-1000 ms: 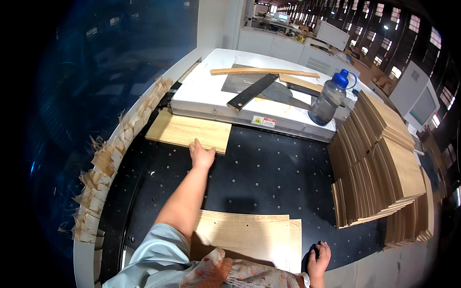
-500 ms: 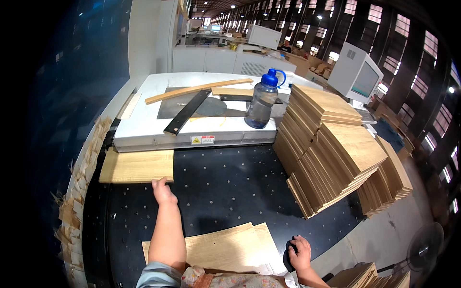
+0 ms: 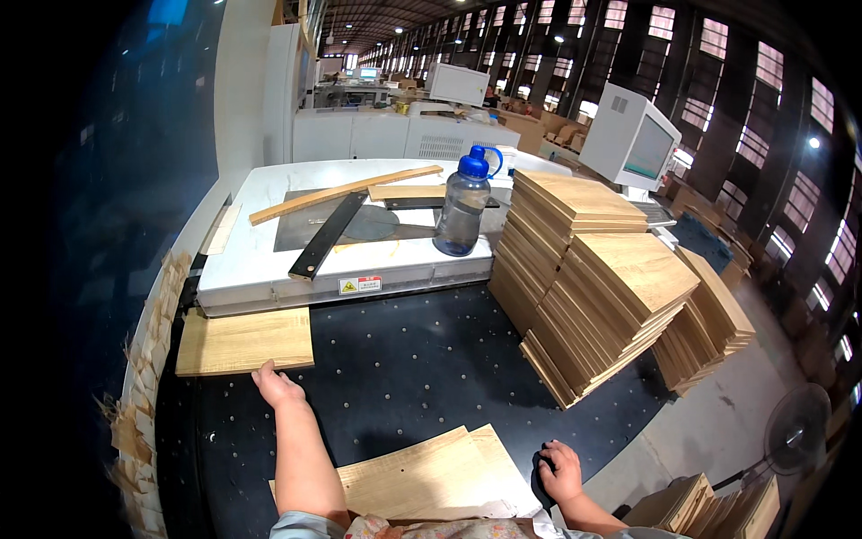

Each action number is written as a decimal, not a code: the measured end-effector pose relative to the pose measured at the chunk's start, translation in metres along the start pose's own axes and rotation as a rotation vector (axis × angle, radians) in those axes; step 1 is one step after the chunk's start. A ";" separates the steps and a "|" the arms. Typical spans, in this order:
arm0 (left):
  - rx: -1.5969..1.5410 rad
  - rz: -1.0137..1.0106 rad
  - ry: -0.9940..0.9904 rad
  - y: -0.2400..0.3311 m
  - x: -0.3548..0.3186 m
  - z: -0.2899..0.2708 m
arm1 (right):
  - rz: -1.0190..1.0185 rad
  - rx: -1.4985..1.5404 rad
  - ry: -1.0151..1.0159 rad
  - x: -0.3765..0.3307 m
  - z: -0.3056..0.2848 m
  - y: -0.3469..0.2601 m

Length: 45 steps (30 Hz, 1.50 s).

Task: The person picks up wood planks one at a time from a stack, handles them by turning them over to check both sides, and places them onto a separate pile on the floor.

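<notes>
A flat light-wood board (image 3: 242, 341) lies at the far left of the black table, its far edge against the white machine's front. My left hand (image 3: 278, 384) is at the board's near edge, fingers closed against it; the fingertips are partly hidden. My right hand (image 3: 561, 469) rests at the table's near right, fingers curled over a black rounded thing (image 3: 541, 474) whose kind I cannot make out. Between my arms, close to my body, overlapping wooden boards (image 3: 404, 476) lie flat; one shows a small dark hole.
Tall stacks of wooden boards (image 3: 602, 305) stand at the table's right. On the white machine top (image 3: 242, 260) are a blue-capped water bottle (image 3: 462, 211), a black bar (image 3: 328, 238) and wood strips (image 3: 346, 193). A monitor (image 3: 633, 139) stands behind, a fan (image 3: 795, 436) at right.
My left hand has shifted slightly left along the board's near edge. The board and my right hand look about the same; the whole view has tilted up and right.
</notes>
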<state>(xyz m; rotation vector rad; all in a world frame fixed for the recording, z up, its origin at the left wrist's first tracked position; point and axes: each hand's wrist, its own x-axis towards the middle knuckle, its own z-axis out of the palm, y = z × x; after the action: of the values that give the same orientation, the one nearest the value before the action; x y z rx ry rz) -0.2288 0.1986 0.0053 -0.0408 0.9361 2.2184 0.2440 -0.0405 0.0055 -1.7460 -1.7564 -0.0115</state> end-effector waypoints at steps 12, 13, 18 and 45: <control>-0.053 -0.072 -0.119 -0.004 0.011 -0.007 | -0.005 0.008 -0.019 -0.001 -0.001 0.005; -0.052 -0.068 -0.127 -0.002 0.010 -0.006 | -0.003 0.007 -0.017 -0.001 0.000 0.005; -0.046 -0.067 -0.085 0.001 0.010 -0.002 | 0.003 0.008 -0.011 0.000 0.000 0.002; 0.489 0.469 -0.140 0.002 -0.009 0.035 | -0.002 0.020 -0.008 -0.001 -0.002 0.007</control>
<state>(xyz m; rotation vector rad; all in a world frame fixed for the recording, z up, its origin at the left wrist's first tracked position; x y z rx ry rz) -0.2150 0.2144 0.0355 0.6067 1.4975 2.2909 0.2517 -0.0415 0.0038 -1.7322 -1.7581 0.0126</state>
